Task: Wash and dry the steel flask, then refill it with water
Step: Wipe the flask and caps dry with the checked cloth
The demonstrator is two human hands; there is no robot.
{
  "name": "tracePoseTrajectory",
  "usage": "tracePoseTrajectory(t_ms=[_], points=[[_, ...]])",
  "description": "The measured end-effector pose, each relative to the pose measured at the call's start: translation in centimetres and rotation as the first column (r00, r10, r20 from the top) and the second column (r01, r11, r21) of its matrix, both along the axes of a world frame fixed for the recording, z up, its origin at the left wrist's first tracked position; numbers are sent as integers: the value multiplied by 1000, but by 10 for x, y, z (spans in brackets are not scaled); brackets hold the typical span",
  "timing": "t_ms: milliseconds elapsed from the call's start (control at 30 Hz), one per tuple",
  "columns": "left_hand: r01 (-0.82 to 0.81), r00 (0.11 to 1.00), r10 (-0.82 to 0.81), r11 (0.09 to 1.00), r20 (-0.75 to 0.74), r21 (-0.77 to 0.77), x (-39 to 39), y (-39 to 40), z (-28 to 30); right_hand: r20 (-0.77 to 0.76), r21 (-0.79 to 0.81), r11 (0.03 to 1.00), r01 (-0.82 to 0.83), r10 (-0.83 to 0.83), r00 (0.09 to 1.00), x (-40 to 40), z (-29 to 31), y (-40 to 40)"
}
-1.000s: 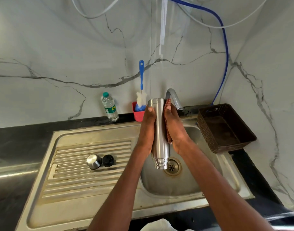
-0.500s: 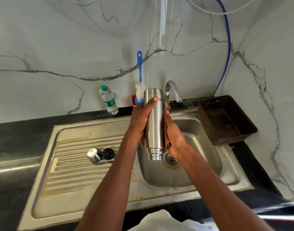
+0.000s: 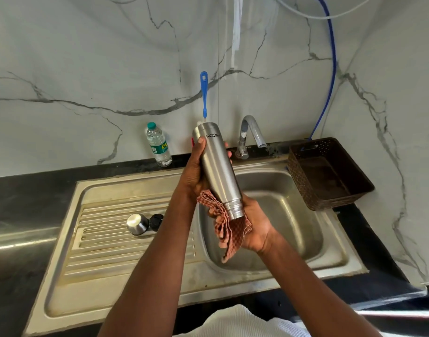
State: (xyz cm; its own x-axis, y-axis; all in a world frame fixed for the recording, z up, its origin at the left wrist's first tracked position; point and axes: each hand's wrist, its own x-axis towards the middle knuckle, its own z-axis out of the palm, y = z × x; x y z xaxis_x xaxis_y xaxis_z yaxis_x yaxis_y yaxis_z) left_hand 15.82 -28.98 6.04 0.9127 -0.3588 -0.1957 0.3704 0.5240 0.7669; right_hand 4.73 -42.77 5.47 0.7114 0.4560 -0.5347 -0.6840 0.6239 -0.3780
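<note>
The steel flask (image 3: 217, 166) is upside down and tilted over the sink basin (image 3: 281, 215), its threaded mouth pointing down and to the right. My left hand (image 3: 196, 171) grips its body near the base. My right hand (image 3: 254, 227) holds a reddish checked cloth (image 3: 226, 227) cupped under the flask's mouth. On the draining board (image 3: 106, 229) lie the steel cap (image 3: 136, 223) and the black stopper (image 3: 156, 222). The tap (image 3: 251, 132) stands behind the basin with no water running.
A small plastic water bottle (image 3: 158, 147) stands at the wall on the black counter. A blue bottle brush (image 3: 204, 93) rises behind the flask. A dark woven basket (image 3: 330, 173) sits right of the sink. A blue hose (image 3: 328, 81) runs down the wall.
The flask has tilted from upright to slanting. My right hand with the cloth has slid down from the flask's side to its mouth.
</note>
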Motion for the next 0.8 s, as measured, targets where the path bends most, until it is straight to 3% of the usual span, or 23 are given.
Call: tracePoseTrajectory(t_ms=[67,133,233,267,333,400,500,567,633,700,767,800], points=[[-86,996,84,994,27,64,4,6,-3,18,-47,999,11,-10,1000,2,-4,-3],[-218,976,213,959,46,181,6,8,-5,114,-219,976,-16,42,993,4,-7,-6],[-426,900,435,854,36,299,5,4,-2,279,-560,828,18,168,945,1,0,0],[-514,848,527,791,57,331,6,2,-1,343,-674,734,88,206,917,1,1,1],[-645,749,647,663,142,380,6,-4,2,401,-867,445,223,359,843,2,-3,4],[-723,669,700,533,251,439,3,-12,5,309,-951,165,262,509,803,1,-10,7],[-776,558,779,367,287,512,0,-21,9,212,-902,-174,394,617,758,-6,-16,17],[-788,482,850,315,212,528,1,-23,11,259,-792,-313,524,605,753,-7,-17,20],[-800,466,859,306,213,517,-1,-25,11,259,-771,-335,542,612,747,-6,-19,21],[-800,520,814,359,257,481,-5,-27,12,241,-843,-280,460,567,787,-4,-17,20],[-803,561,787,440,256,403,-7,-27,13,258,-917,-152,369,479,839,1,-7,13],[-803,571,788,480,229,352,-8,-26,14,289,-940,-34,339,446,847,5,-2,8]])
